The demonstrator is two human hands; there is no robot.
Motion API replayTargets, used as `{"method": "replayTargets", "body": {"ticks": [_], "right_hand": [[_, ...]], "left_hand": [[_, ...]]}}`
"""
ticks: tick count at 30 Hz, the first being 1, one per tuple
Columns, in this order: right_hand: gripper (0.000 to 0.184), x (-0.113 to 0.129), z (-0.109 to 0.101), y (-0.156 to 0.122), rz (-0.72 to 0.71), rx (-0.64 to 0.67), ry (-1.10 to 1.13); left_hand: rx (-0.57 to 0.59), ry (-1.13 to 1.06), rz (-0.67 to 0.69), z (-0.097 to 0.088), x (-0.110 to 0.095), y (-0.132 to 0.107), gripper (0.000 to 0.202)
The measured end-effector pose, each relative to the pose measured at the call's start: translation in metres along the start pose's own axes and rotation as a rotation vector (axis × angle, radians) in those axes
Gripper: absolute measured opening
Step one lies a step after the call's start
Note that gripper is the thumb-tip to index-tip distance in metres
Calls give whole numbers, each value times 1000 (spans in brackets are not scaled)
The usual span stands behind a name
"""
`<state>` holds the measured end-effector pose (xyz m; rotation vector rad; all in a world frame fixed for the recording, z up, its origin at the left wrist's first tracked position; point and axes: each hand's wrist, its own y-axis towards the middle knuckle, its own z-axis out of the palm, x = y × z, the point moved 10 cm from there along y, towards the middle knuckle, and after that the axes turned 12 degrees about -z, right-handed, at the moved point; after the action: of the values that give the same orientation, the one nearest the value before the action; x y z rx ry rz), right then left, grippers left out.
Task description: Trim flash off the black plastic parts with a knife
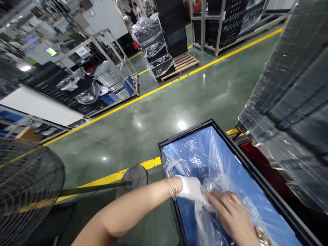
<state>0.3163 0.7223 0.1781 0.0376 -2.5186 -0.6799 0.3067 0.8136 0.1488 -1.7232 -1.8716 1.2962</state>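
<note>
A black crate [249, 167] lined with blue stands below me, and a clear plastic bag [212, 160] lies over the blue inside. My left hand [191, 188], in a white glove with bangles at the wrist, is closed on bunched plastic near the crate's middle. Right beside it, my bare right hand [230, 212], with a ring and a wristwatch, pinches the same gathered film. The fingertips of both hands meet around the bunch and partly hide each other. White printed characters show faintly through the film.
A wire-caged fan [30, 191] stands at left, its pole running to a round base [135, 176]. Wrapped stacked crates [294, 112] rise at right. Across the green floor are a wooden pallet [186, 61] with black boxes, metal racks [217, 27] and yellow lines.
</note>
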Motion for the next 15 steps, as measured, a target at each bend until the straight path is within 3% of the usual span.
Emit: {"method": "replayTargets", "body": {"ticks": [3,6,8,9,10,12,14,15], "right_hand": [[48,-10,18,17,86,84,49],[34,-30,32,30,183,209,149],[36,-40,33,31,198,290,266],[38,-44,28,29,200,310,315],[40,-47,20,26,205,314,340],[38,-54,-5,14,286,257,354],[29,-55,-23,-3,447,219,401],[38,-51,-24,-12,531,242,448]], "left_hand": [[13,-38,-49,8,-4,1,28],[-271,-48,-285,-1,4,-18,44],[-428,-2,-283,-6,-2,-35,43],[-444,-29,-242,-5,-5,-39,46],[-410,-123,-210,-2,-3,-40,47],[-289,-508,-220,4,15,-36,44],[-139,-878,-218,13,29,-29,38],[-76,-991,-195,16,31,-25,33]]}}
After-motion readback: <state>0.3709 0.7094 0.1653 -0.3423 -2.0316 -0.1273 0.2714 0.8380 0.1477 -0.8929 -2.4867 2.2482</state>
